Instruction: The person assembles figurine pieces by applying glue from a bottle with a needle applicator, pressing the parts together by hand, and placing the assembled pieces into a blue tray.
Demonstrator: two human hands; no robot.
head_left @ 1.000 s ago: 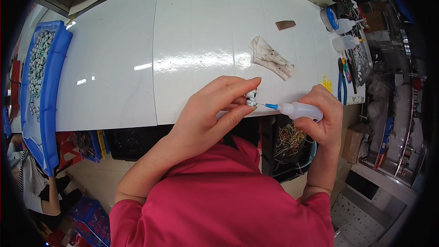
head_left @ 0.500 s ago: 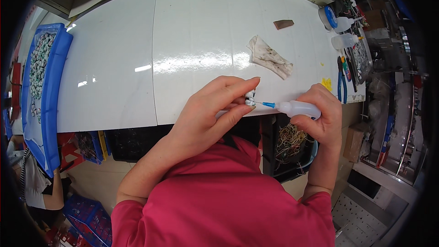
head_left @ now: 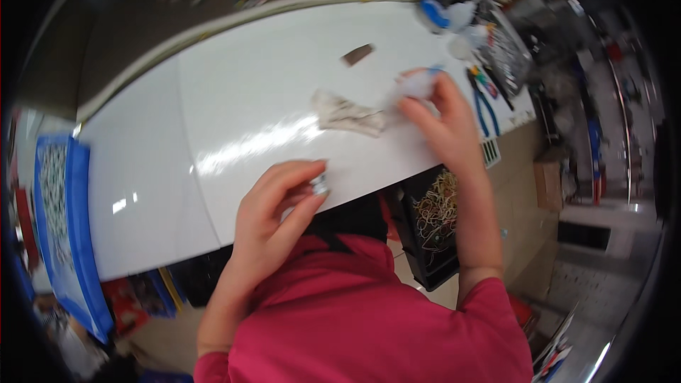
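My left hand (head_left: 269, 206) is closed at the table's front edge, pinching a small white part (head_left: 320, 184) with dark and greenish bits between thumb and fingers. Up and to the right, my right hand (head_left: 454, 120) grips a translucent squeeze bottle (head_left: 417, 86), blurred by motion. Its blue needle tip (head_left: 434, 69) now points up and away, well apart from the small part. Between the hands, a little farther off, lies a stained white cloth (head_left: 347, 113). Beyond the cloth is a flat brown piece (head_left: 358, 54).
At the left stands a long blue tray (head_left: 79, 234) of small white and green parts. Blue-handled pliers (head_left: 485, 106) and other tools lie at the right, near a blue-rimmed container (head_left: 434, 14). Below the table edge is a black bin (head_left: 443, 269) with tangled wires (head_left: 436, 213).
My right hand has drawn the bottle away from the small part, up toward the tools, and its tip has turned from leftward to upward. The view has turned and shifted too.
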